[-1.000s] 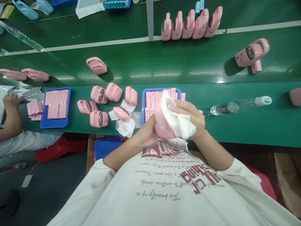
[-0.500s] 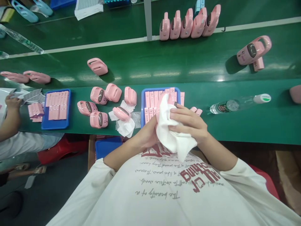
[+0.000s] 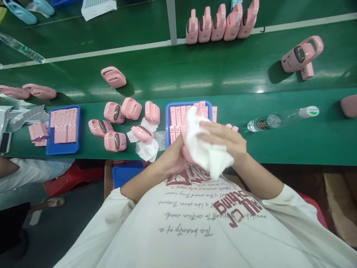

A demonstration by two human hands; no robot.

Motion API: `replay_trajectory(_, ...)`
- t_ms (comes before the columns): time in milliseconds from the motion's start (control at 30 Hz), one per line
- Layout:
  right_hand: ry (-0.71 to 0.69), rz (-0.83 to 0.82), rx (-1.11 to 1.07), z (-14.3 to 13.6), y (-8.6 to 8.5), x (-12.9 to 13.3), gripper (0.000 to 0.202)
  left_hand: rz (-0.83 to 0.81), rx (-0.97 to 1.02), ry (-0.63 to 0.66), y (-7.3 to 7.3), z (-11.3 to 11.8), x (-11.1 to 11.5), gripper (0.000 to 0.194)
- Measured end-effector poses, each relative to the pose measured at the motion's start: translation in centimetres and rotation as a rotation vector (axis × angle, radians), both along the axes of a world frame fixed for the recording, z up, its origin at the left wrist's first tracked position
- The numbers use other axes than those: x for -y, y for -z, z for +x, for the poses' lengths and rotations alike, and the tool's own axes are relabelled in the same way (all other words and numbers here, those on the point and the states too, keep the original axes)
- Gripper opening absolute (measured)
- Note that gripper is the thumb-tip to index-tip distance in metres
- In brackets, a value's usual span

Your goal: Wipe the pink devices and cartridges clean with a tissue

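My left hand (image 3: pixel 174 158) is closed around a pink plastic piece (image 3: pixel 186 150), mostly covered, so its exact kind cannot be made out. My right hand (image 3: pixel 227 141) presses a crumpled white cloth (image 3: pixel 196 143) against that piece, fingers bent over the cloth. Just beyond both hands lies a blue tray (image 3: pixel 168 111) with rows of slim pink boxes (image 3: pixel 177 116). Left of it, a pink handled device with a dark oval window (image 3: pixel 142 133) rests on white tissue (image 3: pixel 148 149). Several similar pink devices (image 3: pixel 115 142) stand close by.
A clear bottle (image 3: pixel 269 122) lies on the green bench at right. Several pink devices (image 3: pixel 205 28) line the upper ledge; another (image 3: pixel 299 56) leans on a small box. At left are a second blue tray (image 3: pixel 63 149), a phone (image 3: pixel 5 143) and a co-worker's leg (image 3: pixel 33 169).
My right hand and the cloth have shifted slightly over the pink piece. The co-worker's hand at far left has gone out of view. The whole view has shifted a little.
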State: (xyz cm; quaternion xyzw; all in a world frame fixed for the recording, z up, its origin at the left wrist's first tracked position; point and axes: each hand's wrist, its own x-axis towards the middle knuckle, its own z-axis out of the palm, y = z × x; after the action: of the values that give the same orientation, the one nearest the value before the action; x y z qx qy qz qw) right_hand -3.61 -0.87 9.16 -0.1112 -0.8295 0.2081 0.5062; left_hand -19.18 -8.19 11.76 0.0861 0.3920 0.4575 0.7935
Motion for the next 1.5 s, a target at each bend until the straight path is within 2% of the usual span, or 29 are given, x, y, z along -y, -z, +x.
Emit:
replay_trajectory(100, 0.050, -0.033, -0.029, 0.1, 0.2, -0.3, 0.052, 0.081, 0.030, -0.004, -0.1, 0.1, 0.2, 0.056)
replay_trajectory(167, 0.021, -0.115, -0.031, 0.3, 0.6, -0.4, 0.042, 0.080, 0.030, -0.009, -0.1, 0.2, 0.2, 0.054)
replay_trajectory(267, 0.105, -0.447, -0.082, 1.0, 1.8, -0.7, 0.027, 0.047, -0.018, 0.008, -0.2, 0.3, 0.1, 0.055)
replay_trajectory(400, 0.387, -0.723, -0.373, 2.1, 3.1, -1.4, 0.040, 0.060, -0.079, -0.019, -0.7, 0.5, -0.2, 0.056)
replay_trajectory(500, 0.573, -1.020, -0.594, 2.8, 3.0, -1.7, 0.038, 0.060, -0.106, -0.047, -0.8, 0.6, -0.4, 0.052)
replay_trajectory(567, 0.595, -1.207, -0.645, 3.6, 2.7, -1.8, 0.037, 0.054, -0.113, -0.078, -0.8, 0.5, -0.4, 0.048)
replay_trajectory(667, 0.594, -1.392, -0.736, 5.8, 2.4, -1.8, 0.031, 0.038, -0.109, -0.143, -0.5, 0.3, -0.2, 0.045)
replay_trajectory(733, 0.587, -1.367, -0.771, 8.4, 2.2, -2.2, 0.029, 0.009, -0.116, -0.187, -0.2, 0.2, 0.0, 0.045)
replay_trajectory(767, 0.605, -1.272, -0.774, 10.0, 2.2, -2.5, 0.029, -0.016, -0.123, -0.207, -0.1, 0.1, 0.1, 0.044)
replay_trajectory(833, 0.740, -0.924, -0.769, 13.5, 2.4, -3.6, 0.033, -0.066, -0.134, -0.224, 0.1, -0.1, 0.2, 0.041)
replay_trajectory(900, 1.039, -0.519, -0.722, 16.9, 3.0, -4.9, 0.038, -0.108, -0.147, -0.220, 0.3, -0.2, 0.2, 0.040)
replay_trajectory(933, 1.213, -0.381, -0.634, 18.3, 3.5, -5.6, 0.039, -0.123, -0.151, -0.215, 0.4, -0.3, 0.2, 0.040)
replay_trajectory(1000, 1.476, -0.289, -0.276, 20.2, 4.7, -6.9, 0.039, -0.138, -0.155, -0.214, 0.5, -0.5, 0.3, 0.044)
replay_trajectory(1033, 1.541, -0.310, -0.060, 20.7, 5.3, -7.5, 0.037, -0.141, -0.151, -0.215, 0.5, -0.6, 0.3, 0.046)
replay_trajectory(1100, 1.534, -0.384, 0.288, 20.7, 6.4, -8.3, 0.034, -0.151, -0.142, -0.224, 0.7, -0.9, 0.4, 0.050)
replay_trajectory(1133, 1.495, -0.404, 0.380, 20.4, 6.9, -8.6, 0.034, -0.158, -0.138, -0.230, 0.8, -1.0, 0.4, 0.051)
replay_trajectory(1233, 1.369, -0.382, 0.424, 19.5, 7.9, -9.1, 0.037, -0.175, -0.109, -0.261, 1.3, -1.4, 0.4, 0.051)
replay_trajectory(1333, 1.270, -0.394, 0.333, 19.1, 8.6, -9.3, 0.033, -0.155, -0.098, -0.315, 1.5, -1.7, 0.4, 0.048)
replay_trajectory(1400, 1.217, -0.472, 0.148, 19.0, 9.1, -9.5, 0.030, -0.155, -0.123, -0.336, 1.4, -1.8, 0.4, 0.048)
replay_trajectory(1500, 1.229, -0.562, -0.189, 19.0, 9.8, -10.7, 0.025, -0.181, -0.144, -0.313, 1.0, -1.8, 0.3, 0.051)
